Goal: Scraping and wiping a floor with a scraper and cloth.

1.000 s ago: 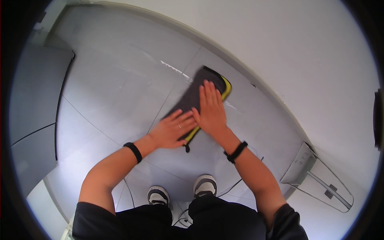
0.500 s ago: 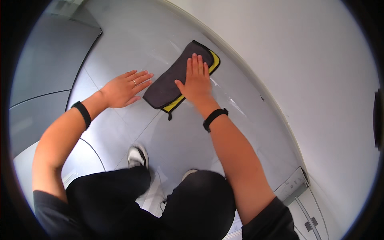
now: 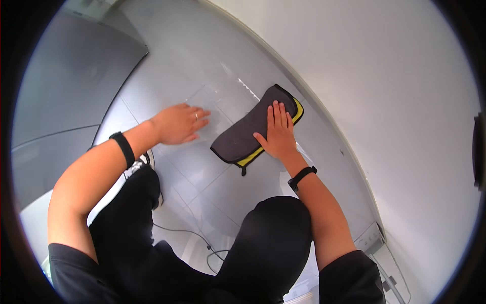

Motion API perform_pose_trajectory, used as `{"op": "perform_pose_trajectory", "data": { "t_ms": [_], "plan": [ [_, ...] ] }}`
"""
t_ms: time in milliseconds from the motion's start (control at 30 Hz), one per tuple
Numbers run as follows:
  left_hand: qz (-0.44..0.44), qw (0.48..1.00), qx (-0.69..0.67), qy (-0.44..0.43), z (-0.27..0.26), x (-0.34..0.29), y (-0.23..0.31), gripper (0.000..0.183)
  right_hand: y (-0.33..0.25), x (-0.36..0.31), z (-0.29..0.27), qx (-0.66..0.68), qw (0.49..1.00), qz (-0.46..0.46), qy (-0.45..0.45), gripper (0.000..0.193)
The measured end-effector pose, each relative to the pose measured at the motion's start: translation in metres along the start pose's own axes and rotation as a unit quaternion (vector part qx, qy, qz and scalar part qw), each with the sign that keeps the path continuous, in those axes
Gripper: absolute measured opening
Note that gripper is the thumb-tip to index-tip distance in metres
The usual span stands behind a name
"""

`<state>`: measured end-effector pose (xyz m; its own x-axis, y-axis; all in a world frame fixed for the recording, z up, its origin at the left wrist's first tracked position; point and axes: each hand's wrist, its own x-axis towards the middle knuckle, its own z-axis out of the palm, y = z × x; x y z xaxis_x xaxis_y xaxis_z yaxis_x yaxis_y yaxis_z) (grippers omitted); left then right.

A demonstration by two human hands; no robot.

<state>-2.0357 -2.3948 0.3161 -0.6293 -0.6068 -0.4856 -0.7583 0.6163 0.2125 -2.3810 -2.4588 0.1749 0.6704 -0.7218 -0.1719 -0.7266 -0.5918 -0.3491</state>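
Observation:
A folded cloth (image 3: 242, 133), dark grey with a yellow underside and black edging, lies on the tiled floor (image 3: 202, 177). My right hand (image 3: 280, 133) rests flat on top of the cloth's right part, fingers stretched out and thumb spread. A small black hanging loop sticks out at the cloth's near corner. To the left of the cloth, my left hand (image 3: 179, 124) hovers apart from it, fingers extended and slightly bent, holding nothing. Its fingertips are a little blurred. Wet-looking streaks show on the floor beyond the cloth.
A white wall (image 3: 374, 101) with a baseboard curves along the right. On the left stands a dark grey panel (image 3: 76, 76). A thin cable (image 3: 190, 231) runs over the floor between my legs, and a power strip-like white box (image 3: 369, 237) sits by the wall at lower right.
My right hand and the cloth under it appear nearer and further right in view. My left hand has shifted right, its fingers more bent. My left leg has swung outward, uncovering the cable.

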Motion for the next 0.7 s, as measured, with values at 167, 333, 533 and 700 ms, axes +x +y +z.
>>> {"op": "perform_pose_trajectory", "data": {
  "t_ms": [167,333,533,700],
  "plan": [
    [0.064,0.996,-0.054,0.026,0.015,-0.021,-0.04,0.061,-0.005,0.005,-0.003,-0.034,0.999,0.008,-0.018,0.102],
    [0.088,0.993,-0.021,0.071,0.019,-0.049,-0.118,0.066,-0.021,0.014,-0.008,-0.042,0.998,0.025,-0.046,0.103],
    [0.163,0.978,0.096,0.082,0.056,-0.039,-0.211,0.066,-0.03,0.016,-0.016,-0.102,0.988,0.063,-0.093,0.105],
    [0.191,0.963,0.137,0.131,0.056,0.012,-0.211,0.06,-0.058,0.032,-0.038,-0.094,0.981,0.11,-0.128,0.102]
  ]
}}
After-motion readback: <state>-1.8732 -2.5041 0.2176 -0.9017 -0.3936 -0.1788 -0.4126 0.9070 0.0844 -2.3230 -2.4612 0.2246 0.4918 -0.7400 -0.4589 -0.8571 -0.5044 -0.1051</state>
